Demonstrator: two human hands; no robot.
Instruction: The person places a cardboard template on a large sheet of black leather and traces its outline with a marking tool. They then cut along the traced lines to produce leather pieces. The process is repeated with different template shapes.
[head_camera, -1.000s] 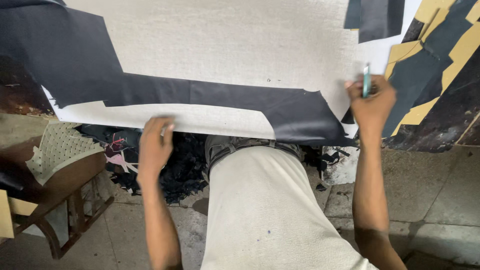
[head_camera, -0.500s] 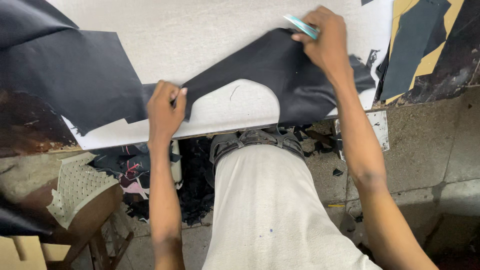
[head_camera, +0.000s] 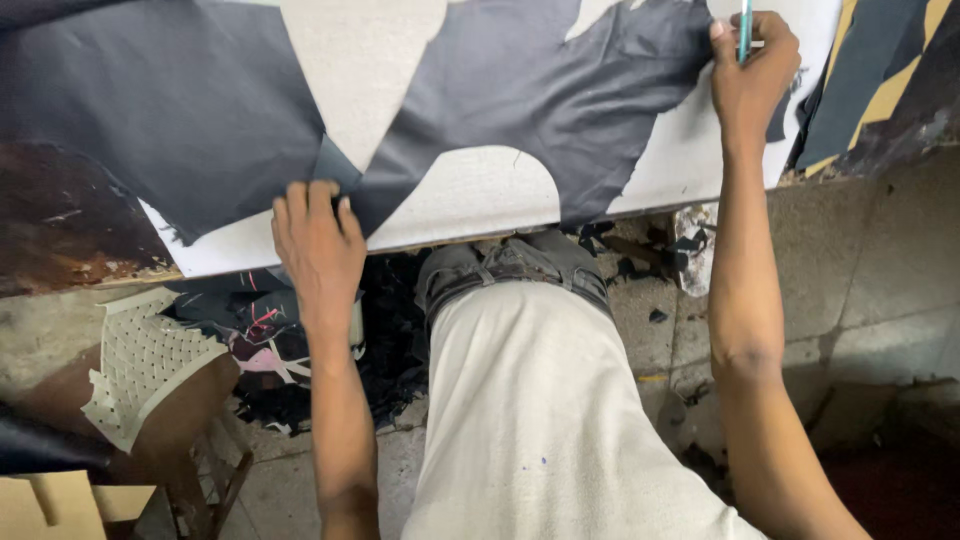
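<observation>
L hand (head_camera: 318, 243) lies flat, fingers spread, palm down on the near edge of the white surface (head_camera: 470, 195), pressing the narrow end of a dark fabric piece (head_camera: 545, 95). R hand (head_camera: 752, 75) is closed around a thin teal pen-like tool (head_camera: 745, 30), held upright; its tip is cut off by the top of the frame, so what kind of tool it is stays hard to tell. The same hand touches the far right corner of the fabric piece. Both arms are stretched forward, the R one reaching much further. The fabric lies across the surface w/ a curved cut-out facing the person. A bigger dark sheet (head_camera: 170, 100) lies at left, partly out of frame. Below the surface, dark scraps (head_camera: 380, 330) lie on the floor, partly hidden by the person's body. A white perforated piece (head_camera: 140, 365) lies at lower left.
</observation>
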